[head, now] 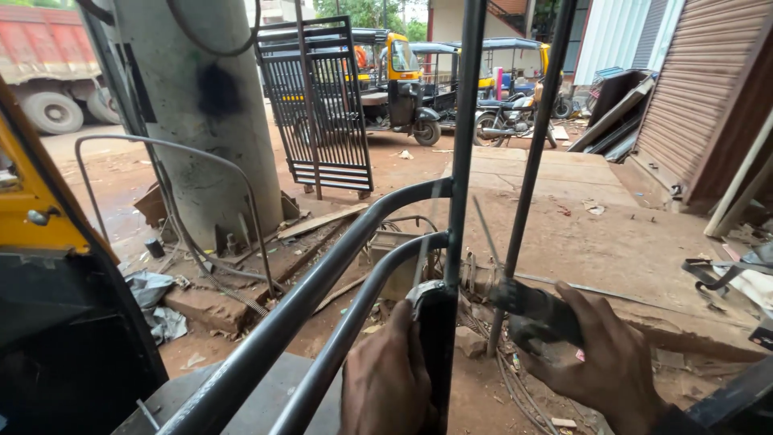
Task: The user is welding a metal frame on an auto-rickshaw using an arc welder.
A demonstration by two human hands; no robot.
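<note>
Left hand [386,379], lower centre, clenched around dark upright post [439,346] beneath metal clamp [424,292]. Right hand [600,358], lower right, grasping dark tool [531,302] against thin rod [527,169]. Step judged: steadying frame joint. Next move calls for firm hold, tool kept square.

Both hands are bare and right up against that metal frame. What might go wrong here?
1. The left hand grips beside the strap clamp on the upright bar; its thin edge could nick or pinch bare fingers.
2. The right hand holds a dark tool against the thin rod; a slip could drive the knuckles into the frame.
</note>
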